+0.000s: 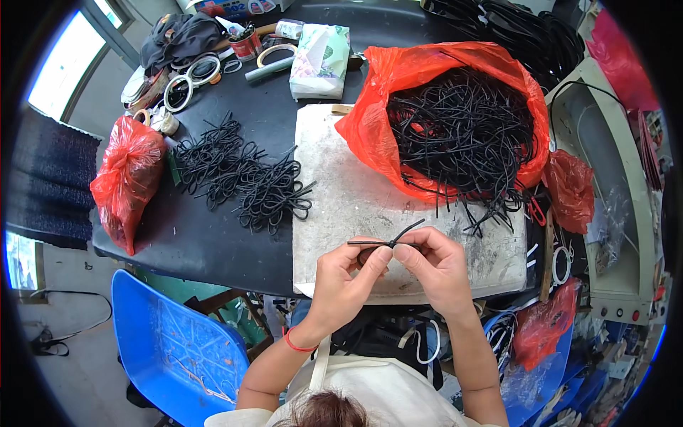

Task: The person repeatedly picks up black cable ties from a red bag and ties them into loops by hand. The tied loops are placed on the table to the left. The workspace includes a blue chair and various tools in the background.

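Note:
Over the front part of a worn pale board [334, 192], my two hands meet at a black cord [405, 233]. Thumb and fingers of my left hand [352, 274] pinch it from one side, and my right hand [437, 267] pinches it from the other. The cord crosses between the thumb tips, with one end pointing left and another up to the right; part of it is hidden by the fingers. Beyond my right hand, an open red plastic bag [370, 142] is full of loose black cords [462, 128]. Left of the board lies a pile of looped black cords [245, 174].
A tied red bag [130, 174] sits at the table's left edge. Tape rolls [178, 94], a tissue pack [320, 64] and a red can [245, 44] stand at the back. A blue plastic chair [167, 341] is at lower left; a grey machine [605, 192] stands at right.

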Demonstrator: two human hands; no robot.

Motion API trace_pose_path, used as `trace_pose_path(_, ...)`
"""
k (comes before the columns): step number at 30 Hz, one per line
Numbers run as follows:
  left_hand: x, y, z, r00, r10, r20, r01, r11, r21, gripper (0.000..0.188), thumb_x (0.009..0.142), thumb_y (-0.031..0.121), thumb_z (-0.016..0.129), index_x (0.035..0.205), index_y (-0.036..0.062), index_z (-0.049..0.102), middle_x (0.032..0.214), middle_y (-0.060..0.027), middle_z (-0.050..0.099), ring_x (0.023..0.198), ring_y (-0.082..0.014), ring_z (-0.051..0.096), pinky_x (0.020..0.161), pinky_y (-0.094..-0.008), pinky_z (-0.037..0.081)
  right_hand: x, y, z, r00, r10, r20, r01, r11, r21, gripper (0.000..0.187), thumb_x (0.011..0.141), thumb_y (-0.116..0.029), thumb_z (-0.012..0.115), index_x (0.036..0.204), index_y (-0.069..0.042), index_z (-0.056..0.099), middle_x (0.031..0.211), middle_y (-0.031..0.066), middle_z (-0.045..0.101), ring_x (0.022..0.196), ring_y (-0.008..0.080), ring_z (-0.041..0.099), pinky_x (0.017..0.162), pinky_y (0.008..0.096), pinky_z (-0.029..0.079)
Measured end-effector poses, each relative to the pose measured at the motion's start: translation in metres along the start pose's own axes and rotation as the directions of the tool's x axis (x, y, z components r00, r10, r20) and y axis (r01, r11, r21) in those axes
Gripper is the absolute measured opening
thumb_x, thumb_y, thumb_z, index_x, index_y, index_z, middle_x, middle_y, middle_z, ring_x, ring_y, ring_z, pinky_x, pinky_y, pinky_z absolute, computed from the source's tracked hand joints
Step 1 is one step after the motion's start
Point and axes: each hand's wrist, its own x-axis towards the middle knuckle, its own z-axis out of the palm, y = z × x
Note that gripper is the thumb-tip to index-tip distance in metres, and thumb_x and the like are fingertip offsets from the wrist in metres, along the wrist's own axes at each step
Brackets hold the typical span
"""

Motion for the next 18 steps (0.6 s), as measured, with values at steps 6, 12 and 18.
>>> trace_pose_path(6, 0.001, 0.018, -0.005, 0.979, -0.191, 0.074, 0.196, 0.978, -0.071, 0.023, 0.087, 0.019, 0.061, 0.092, -0.0030, 0.060, 0.070, -0.0011, 0.058, 0.063, -0.0044, 0.053, 0.056, -0.0176, 0.043, -0.006, 0.006, 0.000, 0.991, -0.129, 0.040, 0.133, 0.984, -0.122, 0.011, 0.084, -0.003, 0.060, 0.092, 0.004, 0.058, 0.088, 0.0053, 0.057, 0.077, 0.0073, 0.053, 0.067, 0.0204, 0.043)
trace_pose_path(12, 0.000, 0.015, -0.006, 0.982, -0.178, 0.070, 0.179, 0.984, -0.012, 0.023, 0.087, 0.020, 0.060, 0.090, -0.0027, 0.060, 0.068, 0.0001, 0.057, 0.061, -0.0039, 0.051, 0.054, -0.0177, 0.042, -0.009, 0.014, -0.001, 0.984, -0.174, 0.040, 0.178, 0.944, -0.279, 0.010, 0.087, -0.005, 0.056, 0.093, 0.003, 0.057, 0.087, 0.0059, 0.056, 0.075, 0.0069, 0.050, 0.063, 0.0202, 0.041)
trace_pose_path(18, -0.002, 0.009, -0.007, 0.986, -0.080, 0.146, 0.068, 0.994, 0.083, 0.020, 0.087, 0.016, 0.059, 0.095, -0.0029, 0.061, 0.072, 0.0003, 0.058, 0.061, -0.0033, 0.048, 0.054, -0.0187, 0.039, -0.002, 0.006, 0.002, 0.999, -0.032, -0.032, 0.028, 0.993, -0.112, 0.014, 0.089, -0.014, 0.056, 0.085, 0.000, 0.057, 0.069, 0.0008, 0.052, 0.063, 0.0037, 0.043, 0.053, 0.0205, 0.035)
